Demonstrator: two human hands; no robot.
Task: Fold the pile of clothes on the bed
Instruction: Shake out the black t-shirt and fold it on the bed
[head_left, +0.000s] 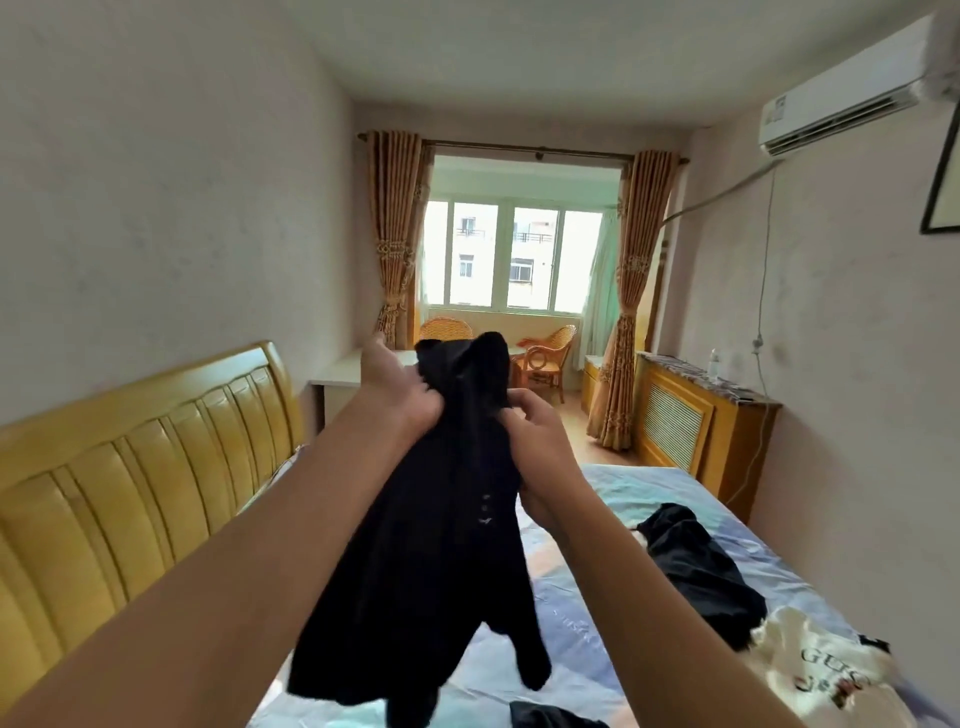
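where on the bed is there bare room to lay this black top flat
Bare sheet lies between the hanging black top and the black garment, and at the far end toward the radiator cover. Crowded at near right: white printed shirt and another dark piece at the bottom edge.

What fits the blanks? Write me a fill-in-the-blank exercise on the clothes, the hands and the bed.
1. Both the left hand and right hand grip a ____ garment colored like night.
2. The headboard is ____ in color.
3. The white printed shirt lies on the ____.
4. The black clothes on the sheet lie ____, not folded.

Missing words: black; yellow; bed; crumpled
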